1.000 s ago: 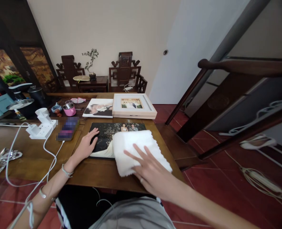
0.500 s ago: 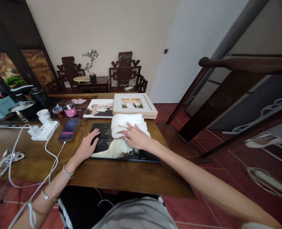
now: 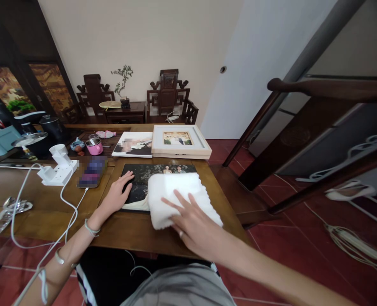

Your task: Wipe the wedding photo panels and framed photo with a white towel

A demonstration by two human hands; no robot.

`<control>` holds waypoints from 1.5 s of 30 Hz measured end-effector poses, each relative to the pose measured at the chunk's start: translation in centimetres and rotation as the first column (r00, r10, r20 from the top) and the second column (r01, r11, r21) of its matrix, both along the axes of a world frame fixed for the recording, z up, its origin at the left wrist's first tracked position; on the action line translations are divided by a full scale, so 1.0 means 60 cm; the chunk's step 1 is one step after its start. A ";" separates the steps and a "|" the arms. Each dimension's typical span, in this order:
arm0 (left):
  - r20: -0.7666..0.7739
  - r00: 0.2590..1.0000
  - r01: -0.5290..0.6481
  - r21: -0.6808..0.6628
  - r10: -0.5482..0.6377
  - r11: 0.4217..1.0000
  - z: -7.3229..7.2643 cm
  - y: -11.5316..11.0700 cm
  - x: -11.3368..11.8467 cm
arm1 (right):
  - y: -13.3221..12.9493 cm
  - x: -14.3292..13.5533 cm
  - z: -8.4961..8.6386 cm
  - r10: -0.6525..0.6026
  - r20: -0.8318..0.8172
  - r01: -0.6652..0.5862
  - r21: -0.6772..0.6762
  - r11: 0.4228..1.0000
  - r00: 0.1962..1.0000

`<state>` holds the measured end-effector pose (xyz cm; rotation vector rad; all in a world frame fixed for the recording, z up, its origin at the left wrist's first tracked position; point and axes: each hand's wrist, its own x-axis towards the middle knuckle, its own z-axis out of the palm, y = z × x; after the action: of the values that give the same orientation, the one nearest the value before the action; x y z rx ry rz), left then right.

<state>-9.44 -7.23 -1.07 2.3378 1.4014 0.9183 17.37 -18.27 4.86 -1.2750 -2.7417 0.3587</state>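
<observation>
Head view gives me the photo panel near the table's right end, left hand lying open on it, right hand splayed over white cloth on top; whether it pinches a fold, I can't tell. Pushing hard could skid the panel.

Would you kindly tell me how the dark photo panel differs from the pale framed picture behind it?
The dark photo panel is partly covered by the white cloth; the pale framed picture is uncovered. The dark photo panel's image nearly fills its face, while the pale framed picture's small photo sits inside a broad border. Both lie face up.
</observation>
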 end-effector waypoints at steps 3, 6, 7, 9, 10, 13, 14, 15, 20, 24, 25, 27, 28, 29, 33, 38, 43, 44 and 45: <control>0.006 1.000 0.000 0.001 0.000 1.000 0.000 0.000 0.000 | -0.045 0.006 0.004 0.049 -0.029 -0.050 -0.068 0.996 0.998; -0.004 1.000 0.001 0.000 -0.001 1.000 0.000 0.001 0.000 | -0.044 0.002 0.006 0.051 -0.041 -0.055 -0.092 0.994 0.998; -0.006 1.000 0.000 -0.001 0.000 1.000 0.000 0.001 0.000 | -0.033 -0.002 0.006 0.043 -0.038 -0.046 -0.086 0.995 0.998; -0.005 1.000 0.000 -0.003 0.000 1.000 0.001 0.001 0.000 | 0.002 -0.012 0.004 0.011 -0.022 -0.012 -0.051 0.999 1.000; -0.002 1.000 0.001 -0.006 -0.001 1.000 0.001 0.001 0.000 | 0.024 -0.017 0.003 -0.008 -0.014 0.007 -0.030 1.000 1.000; -0.004 1.000 0.006 -0.016 -0.006 1.000 0.003 0.000 0.000 | 0.100 -0.032 0.000 -0.046 0.004 0.046 0.037 0.998 0.999; -0.007 1.000 0.005 -0.019 -0.005 1.000 0.003 0.000 0.000 | 0.125 -0.037 0.000 -0.052 0.010 0.052 0.059 0.997 0.999; -0.010 1.000 0.004 -0.022 -0.004 1.000 0.004 -0.001 0.000 | 0.148 -0.041 -0.001 -0.062 0.018 0.060 0.079 0.995 0.998; -0.009 1.000 0.001 -0.016 -0.001 1.000 0.005 -0.001 0.000 | 0.206 -0.055 0.000 -0.124 0.062 0.115 0.132 0.985 0.990; -0.006 1.000 0.007 -0.012 -0.007 1.000 0.002 0.000 0.000 | 0.152 -0.060 0.001 -0.112 0.096 0.101 0.114 0.988 0.989; -0.003 1.000 0.006 -0.010 -0.006 1.000 0.002 0.001 0.000 | 0.128 -0.060 0.002 -0.103 0.103 0.092 0.103 0.990 0.989; -0.001 1.000 0.001 -0.005 -0.001 1.000 0.001 0.001 0.001 | 0.075 -0.058 0.002 -0.088 0.116 0.080 0.072 0.994 0.989; 0.000 1.000 -0.002 -0.003 0.002 1.000 0.001 0.001 0.001 | 0.049 -0.057 0.002 -0.070 0.117 0.064 0.052 0.997 0.991; 0.002 1.000 -0.004 -0.002 0.004 1.000 0.001 0.000 0.002 | 0.025 -0.054 0.003 -0.046 0.115 0.043 0.021 0.999 0.992; 0.015 1.000 -0.004 -0.003 0.004 1.000 0.002 -0.001 0.001 | -0.035 -0.047 0.008 0.058 0.076 -0.052 -0.084 0.995 0.995; 0.016 1.000 -0.004 -0.002 0.004 1.000 -0.001 0.001 0.000 | -0.009 -0.061 0.009 0.018 0.103 -0.012 -0.055 0.998 0.994; 0.001 1.000 0.001 -0.011 -0.001 1.000 0.000 0.002 -0.001 | 0.106 -0.084 0.007 -0.064 0.114 0.060 0.036 0.998 0.991; -0.002 1.000 0.004 -0.014 -0.004 1.000 0.001 0.001 0.000 | 0.131 -0.087 0.008 -0.084 0.118 0.078 0.048 0.996 0.990; -0.004 1.000 0.007 -0.016 -0.007 1.000 0.003 0.000 0.000 | 0.154 -0.091 0.008 -0.095 0.121 0.089 0.055 0.994 0.988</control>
<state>-9.46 -7.20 -0.90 2.3330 1.3966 0.8979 11.92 -9.01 5.37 -1.4516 -2.7591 0.2091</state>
